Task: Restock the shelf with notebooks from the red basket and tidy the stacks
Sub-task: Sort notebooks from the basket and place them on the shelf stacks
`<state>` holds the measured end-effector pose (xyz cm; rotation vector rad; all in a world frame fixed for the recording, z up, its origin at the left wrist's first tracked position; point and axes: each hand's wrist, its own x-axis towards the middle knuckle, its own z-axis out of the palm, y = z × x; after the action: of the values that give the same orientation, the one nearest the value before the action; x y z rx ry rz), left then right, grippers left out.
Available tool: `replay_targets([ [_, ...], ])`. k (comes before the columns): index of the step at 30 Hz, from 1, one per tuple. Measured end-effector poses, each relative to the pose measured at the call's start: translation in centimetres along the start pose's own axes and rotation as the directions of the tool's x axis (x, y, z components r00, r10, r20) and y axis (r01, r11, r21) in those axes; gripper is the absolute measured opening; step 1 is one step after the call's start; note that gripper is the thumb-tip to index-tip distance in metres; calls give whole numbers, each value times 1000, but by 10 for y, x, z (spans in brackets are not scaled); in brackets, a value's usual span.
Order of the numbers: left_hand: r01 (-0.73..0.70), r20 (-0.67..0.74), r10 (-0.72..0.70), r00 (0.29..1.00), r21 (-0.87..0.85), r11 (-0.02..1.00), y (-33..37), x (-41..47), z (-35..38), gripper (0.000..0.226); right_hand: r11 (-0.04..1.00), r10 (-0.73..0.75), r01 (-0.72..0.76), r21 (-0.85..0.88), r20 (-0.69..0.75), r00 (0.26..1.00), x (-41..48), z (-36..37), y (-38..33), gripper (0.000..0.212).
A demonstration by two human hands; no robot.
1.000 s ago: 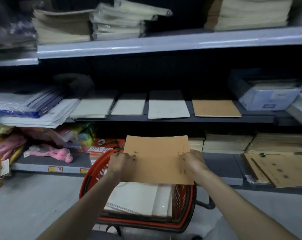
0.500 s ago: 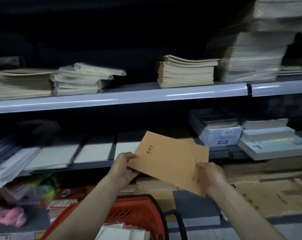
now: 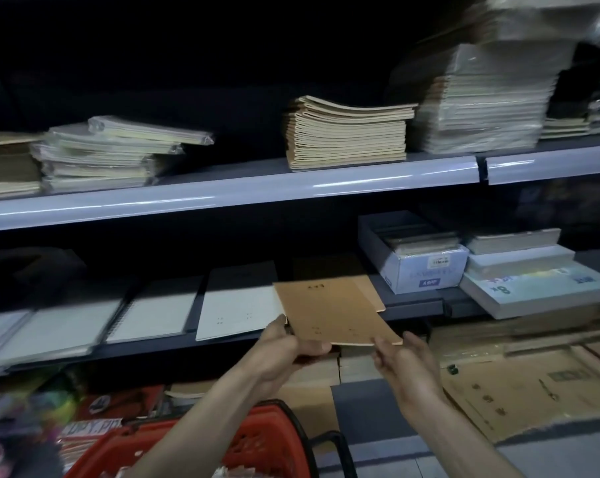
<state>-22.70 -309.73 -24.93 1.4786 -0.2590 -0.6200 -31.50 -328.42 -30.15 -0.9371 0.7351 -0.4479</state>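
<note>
Head view, left hand (image 3: 284,350): pinches the notebook's (image 3: 329,313) near left corner, your thumb on top.
Right hand (image 3: 407,369): fingers at the near right corner; can't tell if you grip.
Notebook: brown, flat, over the shelf's (image 3: 415,310) front edge, above a second notebook (image 3: 372,293).
Beside: white notebook (image 3: 240,312) just left.
Basket (image 3: 257,439): red, below your forearms.
</note>
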Motion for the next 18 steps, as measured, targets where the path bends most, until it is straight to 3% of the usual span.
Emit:
replay_targets([
  [2,-45,0,45,999,66,997,0,9,-10,51,990,-55,55,-126,1,998,11,-5,-8,45],
  [4,-70,-102,92,991,201,977,-2,21,-14,44,949,-101,108,-297,38,994,22,-2,-14,38],
  [10,-43,-267,226,937,553,832,-15,59,-7,37,744,-275,237,-625,37,961,53,18,-22,41],
  [15,-21,-291,180,940,477,879,-25,71,-4,46,682,-280,231,-694,44,959,69,23,-20,44],
  [18,-16,-218,131,967,463,886,-25,63,-8,66,665,-320,247,-704,31,947,60,26,-17,45],
])
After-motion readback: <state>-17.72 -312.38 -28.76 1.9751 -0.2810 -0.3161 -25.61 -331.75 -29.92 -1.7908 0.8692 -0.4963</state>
